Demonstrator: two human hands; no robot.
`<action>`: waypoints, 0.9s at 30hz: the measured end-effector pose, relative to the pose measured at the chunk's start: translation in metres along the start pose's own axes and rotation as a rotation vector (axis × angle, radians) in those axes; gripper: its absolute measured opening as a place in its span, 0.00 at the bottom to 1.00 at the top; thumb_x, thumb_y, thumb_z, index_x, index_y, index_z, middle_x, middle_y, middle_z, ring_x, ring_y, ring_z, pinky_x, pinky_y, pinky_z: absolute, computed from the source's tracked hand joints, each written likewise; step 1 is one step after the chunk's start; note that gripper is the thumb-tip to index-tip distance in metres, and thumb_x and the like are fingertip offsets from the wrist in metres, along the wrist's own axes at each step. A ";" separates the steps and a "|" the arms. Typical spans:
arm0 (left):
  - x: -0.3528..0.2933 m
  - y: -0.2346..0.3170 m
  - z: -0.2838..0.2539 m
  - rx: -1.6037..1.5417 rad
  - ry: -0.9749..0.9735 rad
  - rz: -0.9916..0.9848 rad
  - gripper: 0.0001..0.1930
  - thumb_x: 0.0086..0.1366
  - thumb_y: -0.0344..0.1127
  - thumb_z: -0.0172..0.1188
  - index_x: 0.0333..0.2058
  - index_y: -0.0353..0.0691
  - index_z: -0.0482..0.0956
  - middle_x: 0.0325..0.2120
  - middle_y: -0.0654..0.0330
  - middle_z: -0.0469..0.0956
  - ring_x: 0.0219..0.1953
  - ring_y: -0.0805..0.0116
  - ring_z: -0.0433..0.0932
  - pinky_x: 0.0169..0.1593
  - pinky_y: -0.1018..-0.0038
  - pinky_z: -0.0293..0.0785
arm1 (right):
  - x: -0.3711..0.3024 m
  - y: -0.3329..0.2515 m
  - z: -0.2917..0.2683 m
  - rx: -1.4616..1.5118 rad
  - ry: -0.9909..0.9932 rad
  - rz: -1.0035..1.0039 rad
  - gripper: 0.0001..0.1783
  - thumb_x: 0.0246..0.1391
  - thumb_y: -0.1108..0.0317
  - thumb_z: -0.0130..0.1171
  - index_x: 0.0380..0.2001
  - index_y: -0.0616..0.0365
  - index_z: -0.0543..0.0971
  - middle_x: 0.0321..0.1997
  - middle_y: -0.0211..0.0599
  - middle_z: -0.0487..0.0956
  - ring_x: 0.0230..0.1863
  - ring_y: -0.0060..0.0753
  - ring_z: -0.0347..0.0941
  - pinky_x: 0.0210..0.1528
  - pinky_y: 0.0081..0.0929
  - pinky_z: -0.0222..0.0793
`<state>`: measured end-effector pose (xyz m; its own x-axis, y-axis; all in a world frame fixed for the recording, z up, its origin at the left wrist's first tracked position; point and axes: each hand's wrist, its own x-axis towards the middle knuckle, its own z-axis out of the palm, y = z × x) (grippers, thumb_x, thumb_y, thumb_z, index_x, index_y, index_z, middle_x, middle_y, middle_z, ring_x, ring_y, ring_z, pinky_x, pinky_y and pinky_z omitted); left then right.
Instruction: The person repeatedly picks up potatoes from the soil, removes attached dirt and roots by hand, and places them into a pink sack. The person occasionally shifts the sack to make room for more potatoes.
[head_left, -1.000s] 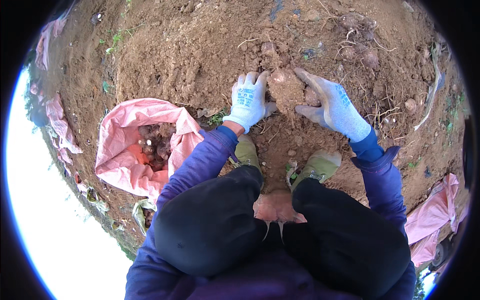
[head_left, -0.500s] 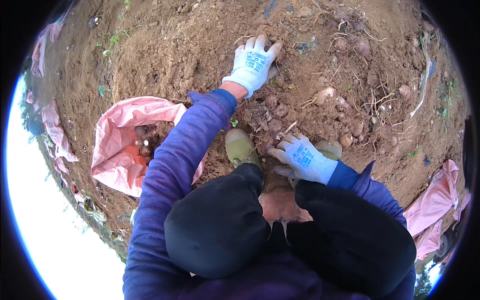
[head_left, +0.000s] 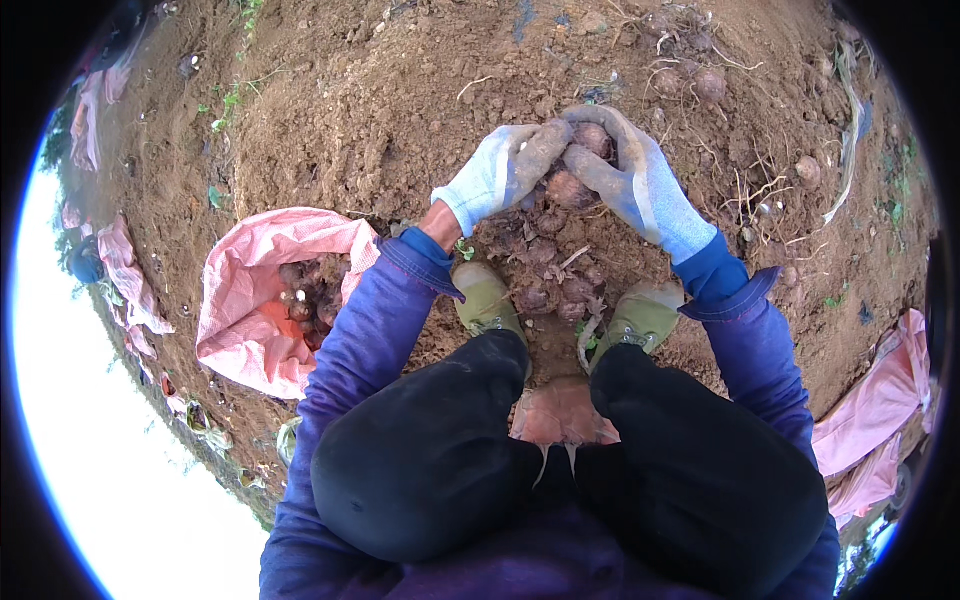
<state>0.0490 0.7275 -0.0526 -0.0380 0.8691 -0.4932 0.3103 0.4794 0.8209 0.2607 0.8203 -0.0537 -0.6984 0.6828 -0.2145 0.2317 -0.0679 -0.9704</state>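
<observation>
Both gloved hands come together over the soil ahead of my boots, around a clump of brown taro corms [head_left: 570, 189]. My left hand [head_left: 508, 172], in a dirt-stained pale blue glove, presses its fingers against the clump's left side. My right hand [head_left: 632, 178] curls round the other side, its thumb and fingers framing an upper corm. Some fingertips are hidden behind the corms. Below the hands, a loose heap of soil-covered corms [head_left: 545, 255] lies between the boots.
On the left, a pink woven sack [head_left: 240, 340] stands open with corms in it. My green boots [head_left: 488, 305] flank the heap. More corms with roots [head_left: 708, 86] lie at the far right. Another pink sack [head_left: 870, 425] lies at the right edge.
My right hand has moved forward from beside the right boot, while my left has drawn back from the far soil. They now meet around the clump of taro corms.
</observation>
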 end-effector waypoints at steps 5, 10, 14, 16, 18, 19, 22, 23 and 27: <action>-0.018 0.013 0.024 0.504 0.480 0.422 0.29 0.65 0.53 0.74 0.56 0.37 0.84 0.46 0.46 0.86 0.45 0.44 0.85 0.50 0.53 0.80 | -0.034 0.000 0.011 0.017 0.231 0.220 0.22 0.66 0.67 0.65 0.60 0.62 0.77 0.48 0.35 0.82 0.48 0.25 0.79 0.55 0.30 0.77; -0.050 0.018 0.015 -0.366 0.124 -0.014 0.20 0.74 0.37 0.67 0.61 0.38 0.82 0.40 0.69 0.82 0.39 0.83 0.77 0.43 0.82 0.76 | -0.050 -0.007 0.016 0.134 0.003 0.077 0.25 0.75 0.67 0.57 0.70 0.61 0.73 0.51 0.36 0.81 0.51 0.24 0.76 0.55 0.28 0.76; -0.134 0.006 -0.073 -0.237 0.490 -0.103 0.15 0.76 0.34 0.62 0.57 0.33 0.81 0.40 0.63 0.83 0.36 0.82 0.79 0.39 0.82 0.76 | -0.045 0.004 0.004 0.006 0.092 0.123 0.26 0.76 0.68 0.55 0.72 0.61 0.72 0.61 0.42 0.81 0.54 0.31 0.81 0.58 0.29 0.77; -0.195 0.002 -0.122 0.021 0.585 -0.257 0.17 0.76 0.34 0.63 0.58 0.32 0.81 0.44 0.62 0.84 0.43 0.77 0.82 0.47 0.78 0.80 | -0.041 0.016 0.008 -0.120 -0.029 -0.069 0.25 0.72 0.68 0.58 0.69 0.61 0.74 0.54 0.41 0.83 0.51 0.30 0.80 0.56 0.29 0.77; -0.237 -0.001 -0.145 0.557 0.567 -0.180 0.18 0.76 0.33 0.64 0.59 0.32 0.81 0.49 0.59 0.85 0.50 0.72 0.82 0.53 0.74 0.80 | -0.034 0.029 0.024 -0.160 -0.172 -0.085 0.27 0.68 0.66 0.63 0.67 0.61 0.75 0.55 0.50 0.85 0.57 0.44 0.83 0.59 0.38 0.79; -0.252 0.000 -0.145 0.852 0.551 -0.190 0.19 0.75 0.32 0.64 0.60 0.31 0.81 0.52 0.58 0.84 0.53 0.70 0.82 0.55 0.73 0.80 | -0.026 0.037 0.035 -0.325 -0.201 -0.264 0.31 0.66 0.61 0.66 0.68 0.61 0.74 0.57 0.57 0.84 0.60 0.60 0.81 0.63 0.47 0.77; -0.246 -0.009 -0.089 -0.062 0.548 -0.202 0.22 0.76 0.34 0.64 0.65 0.32 0.77 0.51 0.58 0.83 0.50 0.74 0.80 0.54 0.76 0.78 | -0.013 0.053 0.063 -0.575 -0.296 -0.316 0.32 0.63 0.59 0.68 0.66 0.60 0.74 0.58 0.60 0.83 0.61 0.68 0.78 0.62 0.54 0.75; -0.229 -0.016 -0.066 0.041 0.434 -0.169 0.25 0.76 0.34 0.65 0.67 0.32 0.74 0.48 0.60 0.82 0.46 0.76 0.78 0.52 0.78 0.77 | -0.011 0.056 0.066 -0.570 -0.392 -0.230 0.32 0.62 0.60 0.68 0.65 0.60 0.74 0.57 0.59 0.82 0.61 0.68 0.78 0.61 0.54 0.75; -0.146 -0.058 0.025 -0.091 0.333 -0.468 0.36 0.77 0.46 0.64 0.74 0.33 0.64 0.53 0.56 0.82 0.53 0.67 0.80 0.58 0.73 0.75 | -0.032 0.053 0.051 -0.501 -0.380 -0.117 0.29 0.56 0.66 0.68 0.60 0.60 0.75 0.54 0.56 0.82 0.58 0.67 0.78 0.57 0.53 0.76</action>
<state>0.0602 0.5694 -0.0351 -0.4530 0.5467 -0.7042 0.1065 0.8175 0.5661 0.2610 0.7576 -0.1037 -0.9083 0.3532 -0.2241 0.3637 0.4024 -0.8401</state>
